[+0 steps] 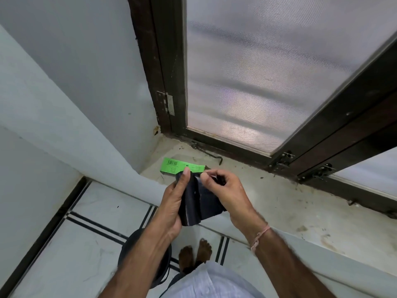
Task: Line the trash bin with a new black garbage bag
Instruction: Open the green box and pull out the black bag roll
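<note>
A folded black garbage bag is held in front of me over the edge of a stone sill. My left hand grips its left side, thumb pressed on the top edge. My right hand pinches the bag's upper right corner between thumb and fingers. A green bag packet with a barcode lies on the sill just behind my hands. The dark round trash bin stands on the floor below, mostly hidden under my left forearm.
The dusty stone window sill runs to the right. A mesh window in a dark frame stands behind it, with a metal hook latch at its base. White tiled floor with black stripes lies left; my bare feet stand beside the bin.
</note>
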